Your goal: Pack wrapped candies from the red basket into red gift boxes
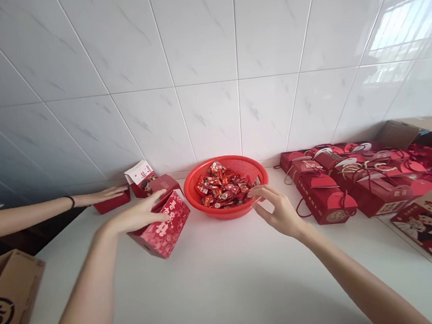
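Observation:
My left hand [144, 214] is closed on a red gift box [165, 233] with pale lettering, tilted above the white table. Left of a red plastic basket [228, 212], the box has its top open toward the basket. Red-wrapped candies [224, 186] are heaped inside the basket. At the basket's right rim is my right hand [277, 209], fingers curved over the edge and thumb below them. A gap shows between thumb and fingers, and I see nothing held there.
At the left, another person's hand [99, 195] rests on a red box [112, 202]. Beside it stands an open gift box [139, 179]. Several closed red boxes [324, 197] with cords fill the right side. Cardboard boxes stand at the left [19, 298] and far right [397, 137]; a tiled wall is behind.

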Demonstrator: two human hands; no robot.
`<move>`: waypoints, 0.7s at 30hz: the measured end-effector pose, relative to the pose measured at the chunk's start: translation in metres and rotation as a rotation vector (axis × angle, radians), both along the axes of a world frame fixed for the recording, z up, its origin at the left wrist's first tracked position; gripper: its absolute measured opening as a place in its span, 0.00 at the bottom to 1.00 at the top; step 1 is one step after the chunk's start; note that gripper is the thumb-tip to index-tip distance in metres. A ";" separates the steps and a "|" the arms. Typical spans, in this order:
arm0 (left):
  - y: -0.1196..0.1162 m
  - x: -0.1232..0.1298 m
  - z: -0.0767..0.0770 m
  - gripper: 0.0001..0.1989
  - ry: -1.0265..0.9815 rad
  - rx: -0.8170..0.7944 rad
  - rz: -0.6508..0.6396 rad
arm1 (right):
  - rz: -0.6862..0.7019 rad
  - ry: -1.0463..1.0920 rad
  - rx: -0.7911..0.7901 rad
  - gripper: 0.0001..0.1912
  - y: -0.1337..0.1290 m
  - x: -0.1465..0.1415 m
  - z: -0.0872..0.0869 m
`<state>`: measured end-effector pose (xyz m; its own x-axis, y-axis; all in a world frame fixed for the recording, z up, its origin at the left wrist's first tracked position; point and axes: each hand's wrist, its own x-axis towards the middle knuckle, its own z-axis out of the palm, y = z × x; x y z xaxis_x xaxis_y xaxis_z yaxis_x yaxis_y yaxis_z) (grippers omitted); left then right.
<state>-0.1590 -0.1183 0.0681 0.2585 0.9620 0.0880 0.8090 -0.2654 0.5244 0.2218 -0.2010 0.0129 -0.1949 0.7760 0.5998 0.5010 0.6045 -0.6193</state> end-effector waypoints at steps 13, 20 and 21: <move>-0.041 0.099 -0.012 0.35 -0.648 -0.212 -0.513 | 0.321 0.393 -0.199 0.24 0.009 -0.019 0.017; -0.040 0.133 -0.061 0.26 -0.625 -0.190 -0.563 | 0.270 0.480 -0.428 0.21 0.005 0.002 0.001; -0.042 0.136 -0.064 0.23 -0.568 -0.154 -0.563 | 0.271 0.501 -0.449 0.22 0.005 0.003 -0.002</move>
